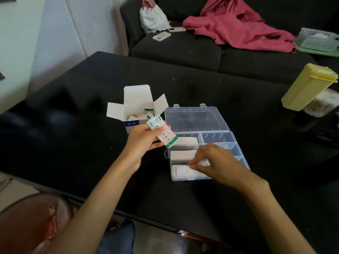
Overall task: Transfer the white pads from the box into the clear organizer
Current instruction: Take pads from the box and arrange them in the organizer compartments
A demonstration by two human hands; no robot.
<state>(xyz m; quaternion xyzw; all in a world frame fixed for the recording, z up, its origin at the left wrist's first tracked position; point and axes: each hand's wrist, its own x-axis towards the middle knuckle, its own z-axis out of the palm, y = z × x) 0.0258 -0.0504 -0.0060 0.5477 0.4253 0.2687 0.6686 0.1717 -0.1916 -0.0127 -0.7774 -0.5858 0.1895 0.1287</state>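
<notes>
A small white cardboard box (136, 105) stands open on the black table, with a few wrapped pads (145, 115) still inside. My left hand (145, 139) grips a small stack of white pads with green and red print (162, 132) just in front of the box. To the right lies the clear organizer (218, 138), its lid folded back. White pads (183, 154) fill its left compartments. My right hand (214, 163) pinches a white pad (190, 170) over the nearest left compartment.
A yellow lidded container (308, 87) leans at the table's right edge. Behind the table is a dark sofa (183, 50) carrying a pink garment (238, 24), a white bag (153, 17), two phones and a grey basket (317, 39).
</notes>
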